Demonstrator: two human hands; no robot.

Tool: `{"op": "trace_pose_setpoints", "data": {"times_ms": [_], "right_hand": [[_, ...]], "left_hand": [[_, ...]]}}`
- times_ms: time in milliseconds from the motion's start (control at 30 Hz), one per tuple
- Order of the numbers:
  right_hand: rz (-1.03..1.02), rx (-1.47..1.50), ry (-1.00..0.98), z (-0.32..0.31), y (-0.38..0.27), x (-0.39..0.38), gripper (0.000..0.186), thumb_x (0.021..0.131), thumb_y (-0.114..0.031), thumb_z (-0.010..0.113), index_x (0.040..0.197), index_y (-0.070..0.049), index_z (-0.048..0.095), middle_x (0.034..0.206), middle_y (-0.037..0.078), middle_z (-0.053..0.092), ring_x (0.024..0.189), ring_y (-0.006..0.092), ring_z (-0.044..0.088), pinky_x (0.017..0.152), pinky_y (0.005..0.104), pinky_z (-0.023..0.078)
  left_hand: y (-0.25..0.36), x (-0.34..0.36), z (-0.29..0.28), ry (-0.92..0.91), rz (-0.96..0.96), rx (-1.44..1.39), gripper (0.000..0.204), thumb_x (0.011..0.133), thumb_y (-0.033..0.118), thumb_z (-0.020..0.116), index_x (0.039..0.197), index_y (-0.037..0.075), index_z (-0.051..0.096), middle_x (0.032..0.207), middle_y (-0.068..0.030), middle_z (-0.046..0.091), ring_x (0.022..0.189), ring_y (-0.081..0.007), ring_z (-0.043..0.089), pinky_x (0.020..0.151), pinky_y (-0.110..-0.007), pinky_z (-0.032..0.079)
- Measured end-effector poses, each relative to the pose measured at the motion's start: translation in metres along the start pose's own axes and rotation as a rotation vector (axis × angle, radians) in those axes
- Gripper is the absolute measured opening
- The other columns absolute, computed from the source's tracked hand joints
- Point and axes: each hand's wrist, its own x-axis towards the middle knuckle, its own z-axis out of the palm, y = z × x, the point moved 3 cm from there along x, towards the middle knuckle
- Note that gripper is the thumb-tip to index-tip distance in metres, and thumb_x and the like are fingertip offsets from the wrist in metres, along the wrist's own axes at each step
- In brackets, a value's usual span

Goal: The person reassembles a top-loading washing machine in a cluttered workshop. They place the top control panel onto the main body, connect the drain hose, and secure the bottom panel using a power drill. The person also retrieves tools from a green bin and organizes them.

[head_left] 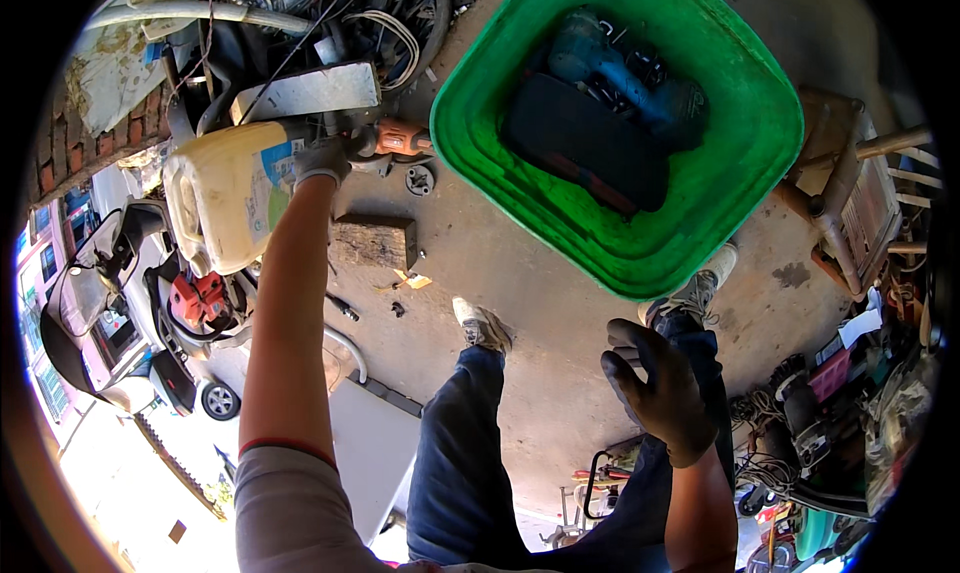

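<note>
My left hand [325, 161], in a grey work glove, reaches far forward at the left. Its fingers are closed around the dark end of an orange power tool [403, 137], low by the floor; part of the grip is hidden. My right hand [660, 393], in a dark glove, hangs above my right leg with fingers apart and nothing in it. Ahead stands a large green plastic bin [480, 198]. Inside it lie a blue power tool [625, 78] and a black soft-looking case [585, 143].
Left of my left arm stands a yellowish jerrycan [215, 198]. A wooden block [375, 241] and a small round metal part [420, 180] lie on the floor. Cables and hoses [400, 33] pile up at far left. A wooden frame [835, 203] and clutter stand at right.
</note>
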Motion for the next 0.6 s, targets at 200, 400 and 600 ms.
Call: {"op": "trace_pose_setpoints", "data": {"times_ms": [200, 400, 600], "right_hand": [[0.057, -0.073, -0.066, 0.025, 0.016, 0.002, 0.041, 0.087, -0.03, 0.067, 0.114, 0.001, 0.058, 0.103, 0.023, 0.065, 0.094, 0.0333, 0.066, 0.081, 0.0406, 0.052], [0.033, 0.0, -0.066, 0.028, 0.018, 0.008, 0.046, 0.089, -0.037, 0.062, 0.115, 0.001, 0.059, 0.103, 0.023, 0.066, 0.097, 0.0364, 0.064, 0.085, 0.0423, 0.05], [-0.054, 0.043, -0.008, 0.025, 0.018, 0.007, 0.045, 0.089, -0.038, 0.061, 0.112, 0.0, 0.059, 0.105, 0.023, 0.065, 0.099, 0.0372, 0.063, 0.085, 0.0434, 0.049]], "left_hand": [[-0.001, -0.135, -0.051, -0.063, 0.164, 0.156, 0.048, 0.089, 0.03, 0.054, 0.133, 0.045, 0.048, 0.111, -0.0135, 0.065, 0.106, -0.0328, 0.062, 0.088, -0.044, 0.05], [-0.04, -0.297, -0.203, 0.192, 0.355, 0.408, 0.058, 0.079, 0.02, 0.063, 0.133, 0.039, 0.051, 0.086, -0.006, 0.059, 0.076, -0.0265, 0.064, 0.068, -0.042, 0.052], [0.025, -0.37, -0.326, 0.379, 0.591, 0.426, 0.049, 0.085, 0.009, 0.057, 0.132, 0.022, 0.056, 0.126, -0.0125, 0.06, 0.088, -0.0284, 0.064, 0.077, -0.039, 0.053]]}}
